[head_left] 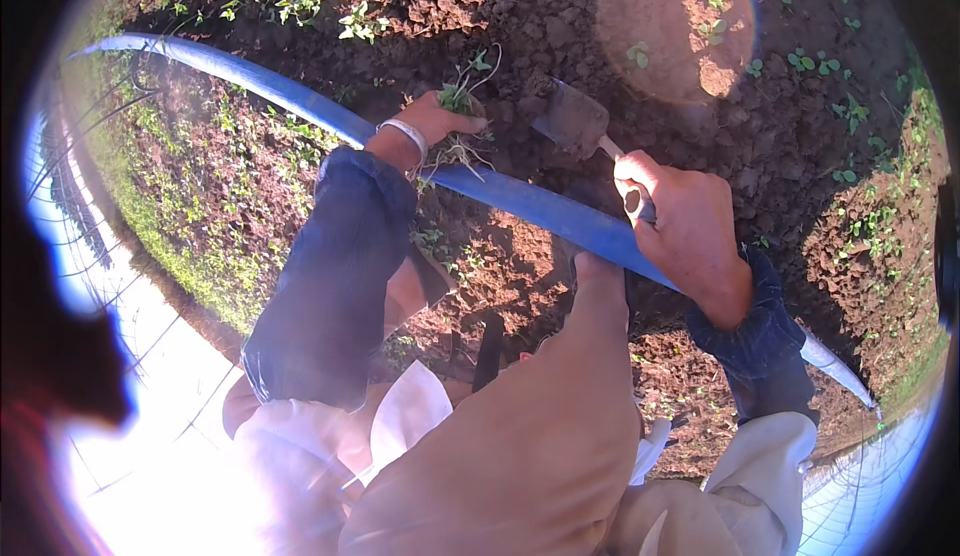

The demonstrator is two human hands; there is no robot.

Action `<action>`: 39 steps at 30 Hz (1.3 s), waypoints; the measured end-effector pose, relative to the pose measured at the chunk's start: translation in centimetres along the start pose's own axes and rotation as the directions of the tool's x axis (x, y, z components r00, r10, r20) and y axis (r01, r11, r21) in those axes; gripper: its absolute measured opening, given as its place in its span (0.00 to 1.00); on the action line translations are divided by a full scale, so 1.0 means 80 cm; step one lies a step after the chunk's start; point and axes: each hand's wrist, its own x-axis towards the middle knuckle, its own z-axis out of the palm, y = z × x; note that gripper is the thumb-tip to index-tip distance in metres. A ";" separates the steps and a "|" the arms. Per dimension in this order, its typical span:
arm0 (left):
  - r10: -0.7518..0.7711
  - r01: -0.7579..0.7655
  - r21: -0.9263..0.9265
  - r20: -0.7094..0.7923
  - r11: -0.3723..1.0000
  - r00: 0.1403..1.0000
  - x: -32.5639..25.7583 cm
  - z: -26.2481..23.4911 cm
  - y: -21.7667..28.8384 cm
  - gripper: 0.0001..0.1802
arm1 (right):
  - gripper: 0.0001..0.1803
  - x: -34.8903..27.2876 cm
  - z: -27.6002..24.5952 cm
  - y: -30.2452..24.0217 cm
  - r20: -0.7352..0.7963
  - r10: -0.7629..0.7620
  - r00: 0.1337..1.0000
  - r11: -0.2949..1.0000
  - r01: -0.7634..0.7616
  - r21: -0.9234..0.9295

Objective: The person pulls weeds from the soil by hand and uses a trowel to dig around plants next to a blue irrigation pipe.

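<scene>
While the left hand (432, 124) pinches a clump of weeds (457, 101), the right hand (692, 224) wraps the trowel (577, 121) handle, blade between them over soil (525, 31). Best keep the blade shallow, angled away from the left hand. Count: one trowel, one clump (stems too tangled), one blue pipe (545, 209) under both wrists.

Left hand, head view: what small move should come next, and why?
Probably lay the uprooted plants aside: they occupy the left hand, pale roots showing, while the right hand grips the trowel by its handle, so putting them down would free the left.
</scene>
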 end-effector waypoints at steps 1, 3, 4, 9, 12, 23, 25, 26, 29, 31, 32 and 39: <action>0.082 -0.055 -0.283 0.086 0.958 0.993 -0.004 -0.008 -0.001 0.21 | 0.10 -0.001 0.000 0.002 -0.014 0.005 1.000 0.999 -0.005 0.033; 0.108 -0.045 -0.508 0.096 0.860 0.990 -0.014 -0.015 -0.001 0.18 | 0.10 -0.003 -0.002 0.005 -0.043 0.021 0.999 0.995 -0.017 0.098; 0.118 -0.040 -0.611 0.089 0.791 0.989 -0.024 -0.017 0.000 0.18 | 0.10 -0.003 -0.003 0.004 -0.050 0.019 0.999 0.995 -0.013 0.103; 0.321 -0.242 0.405 -0.139 0.882 0.937 -0.005 0.029 0.003 0.18 | 0.10 -0.003 -0.004 0.003 -0.104 0.024 0.994 0.990 -0.009 0.138; 0.321 0.009 0.747 -0.297 0.665 0.899 -0.020 0.066 0.039 0.22 | 0.10 -0.005 -0.003 0.005 -0.119 0.040 0.992 0.992 -0.025 0.120; 0.222 -0.238 -0.044 -0.223 0.970 0.949 0.012 0.040 0.012 0.13 | 0.11 -0.004 0.005 0.017 -0.146 0.083 0.986 0.976 -0.051 0.213; 0.260 -0.292 -0.480 -0.134 0.828 0.956 0.002 0.018 0.017 0.14 | 0.12 -0.006 0.005 0.018 -0.145 0.113 0.983 0.969 -0.077 0.233; 0.269 -0.273 -0.671 -0.113 0.689 0.956 -0.008 0.004 0.020 0.15 | 0.12 -0.005 0.005 0.017 -0.140 0.124 0.982 0.965 -0.086 0.250; 0.218 -0.228 -0.756 -0.115 0.614 0.969 -0.002 -0.003 0.012 0.14 | 0.08 -0.004 0.007 0.010 -0.198 0.076 0.977 0.973 -0.029 0.231; 0.236 -0.294 -0.166 -0.302 0.941 0.924 0.015 0.024 0.004 0.12 | 0.06 0.002 0.009 0.002 -0.221 0.034 0.975 0.977 0.014 0.212; 0.257 -0.333 -0.125 -0.412 0.934 0.874 0.018 0.032 0.008 0.12 | 0.06 0.005 0.004 -0.007 -0.221 0.021 0.975 0.977 0.027 0.210; 0.645 -0.511 0.460 -0.713 0.726 0.275 0.021 -0.007 0.034 0.11 | 0.11 0.073 0.017 -0.033 -0.202 -0.217 0.955 0.976 0.214 -0.037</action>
